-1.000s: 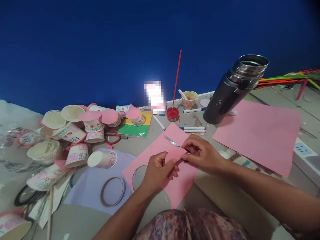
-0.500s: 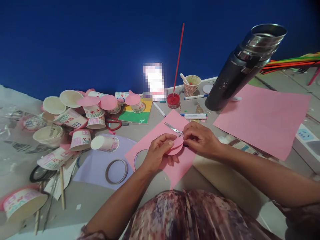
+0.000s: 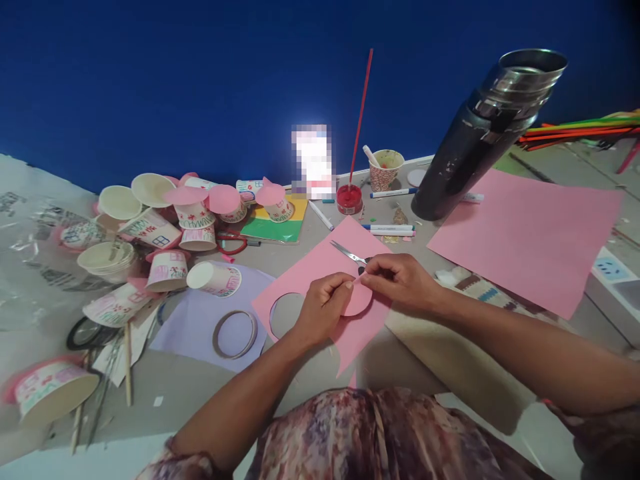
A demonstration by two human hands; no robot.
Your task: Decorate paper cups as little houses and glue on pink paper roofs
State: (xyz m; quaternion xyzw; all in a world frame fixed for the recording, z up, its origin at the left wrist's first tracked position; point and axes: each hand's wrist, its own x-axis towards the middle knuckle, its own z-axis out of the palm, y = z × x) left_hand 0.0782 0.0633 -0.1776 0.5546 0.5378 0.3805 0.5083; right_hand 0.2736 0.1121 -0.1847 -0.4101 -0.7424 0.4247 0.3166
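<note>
A round piece of pink paper [image 3: 359, 303] is pinched between the thumb and fingers of my left hand [image 3: 320, 307]. My right hand [image 3: 400, 279] is closed at the upper edge of the same disc, fingertips almost meeting the left thumb. Just beyond the fingers are scissors [image 3: 347, 252], blades pointing left, on a pink sheet [image 3: 320, 267] with a round hole cut out. My right hand partly hides their handles.
Decorated paper cups [image 3: 197, 213] crowd the left side. A tape roll [image 3: 215, 337] lies on purple paper [image 3: 185, 333]. Behind stand a red paint jar [image 3: 349, 200] and a paper cup [image 3: 385, 172]. A tall open flask [image 3: 465, 147] stands by another pink sheet [image 3: 530, 240].
My right fingers have moved slightly left and up to the disc's top edge, closer to my left thumb. The disc has tilted. The view has shifted slightly.
</note>
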